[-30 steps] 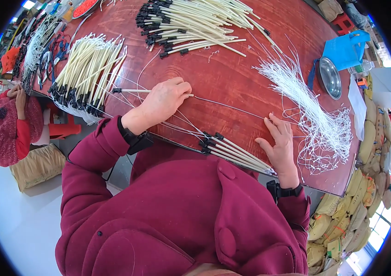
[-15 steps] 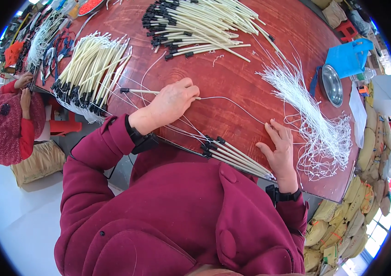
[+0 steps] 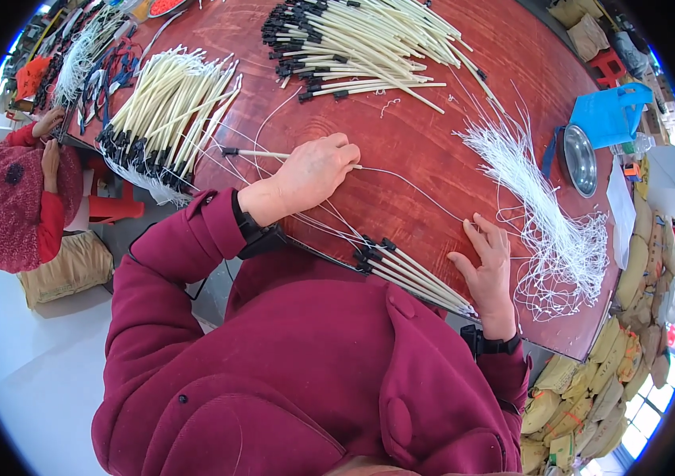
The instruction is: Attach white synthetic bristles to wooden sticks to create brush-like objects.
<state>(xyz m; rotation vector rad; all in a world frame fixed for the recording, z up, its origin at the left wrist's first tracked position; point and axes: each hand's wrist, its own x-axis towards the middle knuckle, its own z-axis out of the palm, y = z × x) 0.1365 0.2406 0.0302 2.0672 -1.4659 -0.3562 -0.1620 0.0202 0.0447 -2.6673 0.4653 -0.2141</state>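
My left hand (image 3: 317,176) is closed round a thin cream stick (image 3: 262,153); its black-capped end sticks out to the left. From the stick's other end a white cord (image 3: 409,181) curves right across the table. It reaches the fingertips of my right hand (image 3: 486,262), which rests on the tabletop with fingers and thumb apart. Whether those fingertips press the cord I cannot tell. Between my hands, along the near edge, lies a small row of black-capped sticks (image 3: 417,278), their white cords running up to the left. Right of my right hand spreads a bundle of loose white cords (image 3: 555,226).
On the red table (image 3: 401,139) lie a big pile of sticks (image 3: 369,47) at the far side and a corded bunch (image 3: 167,119) at left. A metal bowl (image 3: 579,161) and blue container (image 3: 611,115) stand right. Another person (image 3: 24,198) sits left. Sacks (image 3: 583,397) are stacked right.
The whole view has shifted slightly, with the table's things now a little further right. Both hands keep nearly the same pose, the left still on the stick.
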